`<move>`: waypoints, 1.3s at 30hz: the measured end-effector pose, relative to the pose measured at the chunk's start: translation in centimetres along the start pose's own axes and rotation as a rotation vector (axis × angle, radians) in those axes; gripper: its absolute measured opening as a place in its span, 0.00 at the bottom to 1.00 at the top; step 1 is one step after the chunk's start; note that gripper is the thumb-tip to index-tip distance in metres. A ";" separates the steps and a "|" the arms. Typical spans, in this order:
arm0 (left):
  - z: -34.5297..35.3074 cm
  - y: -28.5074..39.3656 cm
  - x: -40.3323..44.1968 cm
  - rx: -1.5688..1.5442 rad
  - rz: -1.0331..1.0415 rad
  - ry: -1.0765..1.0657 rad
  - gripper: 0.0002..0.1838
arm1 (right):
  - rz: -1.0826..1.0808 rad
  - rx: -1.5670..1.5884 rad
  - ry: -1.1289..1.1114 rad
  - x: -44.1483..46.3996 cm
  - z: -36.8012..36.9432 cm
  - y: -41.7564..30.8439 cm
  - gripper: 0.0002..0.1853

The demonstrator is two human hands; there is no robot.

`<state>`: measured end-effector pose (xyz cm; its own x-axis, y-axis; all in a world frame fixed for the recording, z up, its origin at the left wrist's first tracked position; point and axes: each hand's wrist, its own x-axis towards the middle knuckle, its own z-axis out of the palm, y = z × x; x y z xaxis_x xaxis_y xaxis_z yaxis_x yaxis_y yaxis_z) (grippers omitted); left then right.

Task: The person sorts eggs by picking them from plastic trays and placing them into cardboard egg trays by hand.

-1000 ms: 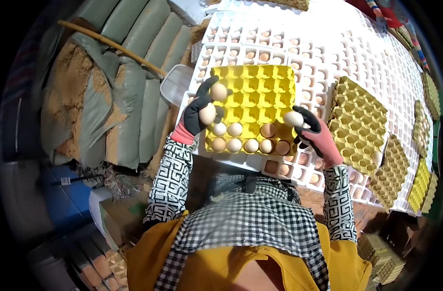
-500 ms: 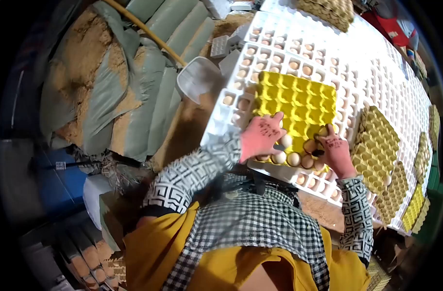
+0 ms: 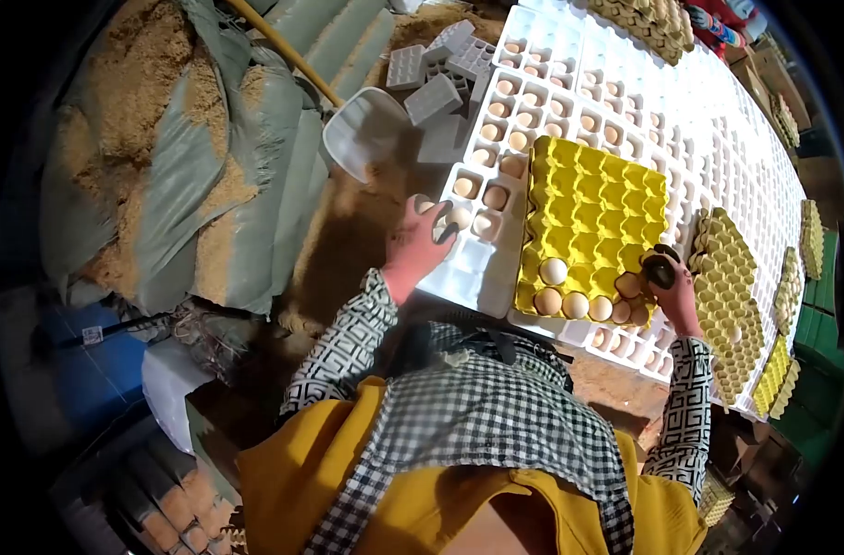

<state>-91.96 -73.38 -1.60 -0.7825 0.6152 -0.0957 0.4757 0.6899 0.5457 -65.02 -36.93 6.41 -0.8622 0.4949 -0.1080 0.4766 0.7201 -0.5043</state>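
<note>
My left hand [image 3: 415, 248], in a pink glove with dark fingertips, is at the left edge of the white foam tray [image 3: 482, 268]. Its fingers are closed around an egg [image 3: 459, 218], and another pale egg shows at the fingertips. Near it, eggs sit in the foam cells, among them a brown egg [image 3: 496, 197]. A yellow egg tray [image 3: 593, 217] lies over the foam, with several eggs along its near edge and a pale egg [image 3: 553, 270] behind them. Beside its right edge is my right hand [image 3: 673, 289], fingers curled; what they hold is hidden.
White foam trays with eggs in many cells stretch to the right. Stacked pulp egg trays [image 3: 722, 277] stand beyond my right hand. To the left are filled grey-green sacks [image 3: 200, 185], a white shovel [image 3: 362, 134] and grey foam blocks [image 3: 436, 100].
My left hand has moved left from the yellow tray to the foam cells, with eggs at its fingers. My right hand has shifted slightly right and down. The view has also shifted.
</note>
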 end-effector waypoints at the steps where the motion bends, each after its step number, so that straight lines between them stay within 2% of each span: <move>1: 0.1 -0.5 -0.7 -0.085 0.037 0.087 0.26 | -0.005 -0.044 0.013 0.0 0.4 0.1 0.20; 2: 0.5 -0.7 -1.5 -0.124 0.058 0.006 0.25 | -0.009 -0.089 0.024 -0.2 0.7 0.1 0.21; 4: 1.2 -0.9 -2.6 0.082 0.173 -0.212 0.25 | -0.011 -0.224 0.139 -0.4 1.0 -1.1 0.22; 5: 1.4 -1.0 -2.8 0.075 0.152 -0.283 0.29 | -0.002 -0.237 0.227 -0.4 1.0 -1.4 0.22; 7: 0.9 -1.3 -2.9 -0.207 0.104 -0.139 0.32 | 0.040 -0.185 0.420 -1.0 1.0 -3.3 0.23; 8: 0.7 -1.4 -3.2 -0.350 0.071 -0.066 0.33 | 0.002 -0.044 0.488 -1.3 1.0 -4.9 0.26; 9: -0.1 -1.4 -3.5 -0.408 0.073 0.047 0.35 | -0.025 0.144 0.460 -1.8 1.7 -7.7 0.27; 10: 1.3 -2.6 -4.0 -0.478 0.000 0.206 0.32 | -0.046 0.334 0.431 -2.4 3.2 -11.2 0.27; 11: 1.8 -3.2 -4.4 -0.432 0.031 0.278 0.30 | -0.135 0.233 0.329 -2.4 5.1 -14.5 0.27; 12: 2.3 -3.6 -4.8 -0.387 0.062 0.353 0.29 | -0.217 0.259 0.275 -2.2 8.1 -17.5 0.24; 13: 3.3 -4.1 -5.3 -0.311 0.117 0.314 0.28 | -0.304 0.185 0.289 -1.6 12.3 -19.0 0.21; 14: 4.4 -4.7 -5.7 -0.234 0.172 0.273 0.27 | -0.266 0.020 0.176 -0.8 14.9 -21.2 0.16; 16: 5.0 -4.5 -6.1 -0.125 0.382 0.250 0.26 | -0.231 -0.309 -0.016 1.3 22.2 -21.6 0.12; 18: 5.3 -4.3 -6.7 -0.260 0.327 0.228 0.24 | -0.614 -0.159 0.425 1.2 27.6 -18.1 0.10; 19: 5.4 -4.5 -6.9 -0.325 0.286 0.210 0.24 | -0.381 -0.207 0.166 0.7 25.3 -20.4 0.10; 21: 6.0 -4.7 -7.5 -0.463 0.187 0.185 0.23 | -0.431 -0.020 0.060 -1.0 23.6 -20.8 0.20; 22: 6.3 -4.8 -8.0 -0.438 0.191 0.198 0.23 | -0.449 0.072 0.004 -1.9 23.2 -20.5 0.25; 24: 6.7 -4.9 -8.4 -0.392 0.221 0.218 0.22 | -0.421 -0.009 -0.310 -2.2 22.7 -20.1 0.31; 25: 6.0 -4.1 -7.9 -0.472 0.183 0.270 0.22 | -0.406 -0.054 -0.464 -2.4 22.4 -19.9 0.34; 26: 5.4 -3.6 -7.5 -0.484 0.137 0.309 0.21 | -0.518 -0.075 -0.299 -3.8 23.5 -18.3 0.35; 27: 4.7 -3.0 -7.3 -0.493 0.151 0.315 0.21 | -0.493 -0.045 -0.290 -4.5 21.3 -19.1 0.28; 28: 4.2 -2.4 -6.9 -0.504 0.171 0.321 0.21 | -0.556 0.189 -0.205 -5.1 18.9 -19.1 0.30; 30: 3.9 -0.9 -6.1 -0.584 0.190 0.225 0.22 | -0.540 0.212 -0.029 -6.1 11.5 -18.2 0.31; 32: 4.0 2.8 -5.6 -0.606 0.111 0.062 0.27 | -0.248 0.319 0.462 -5.7 7.2 -13.7 0.28; 33: 8.4 1.6 -4.9 -0.763 -0.017 -0.050 0.30 | -0.055 0.280 0.528 -4.7 3.6 -11.6 0.25; 34: 9.6 3.3 -3.6 -1.031 -0.074 -0.100 0.32 | 0.141 0.422 0.556 -3.9 3.2 -6.7 0.24; 36: 2.5 11.5 -1.9 -0.905 -0.363 -0.365 0.30 | 0.378 0.935 0.389 -3.5 3.3 1.5 0.26; 37: 7.1 9.6 -0.9 -1.063 -0.314 -0.487 0.29 | 0.430 0.737 0.259 -3.1 4.8 5.2 0.26; 38: 7.2 10.8 -0.9 -1.089 -0.372 -0.461 0.28 | 0.478 0.534 0.130 -3.0 5.4 7.8 0.27; 39: 8.2 10.8 -1.0 -1.126 -0.356 -0.452 0.29 | 0.440 0.596 0.112 -2.8 5.0 7.8 0.29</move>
<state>-82.77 -63.40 -2.46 -0.4843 0.6912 -0.5364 -0.5107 0.2745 0.8148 -59.77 -35.13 -1.53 -0.5758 0.7461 -0.3345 0.5719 0.0751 -0.8169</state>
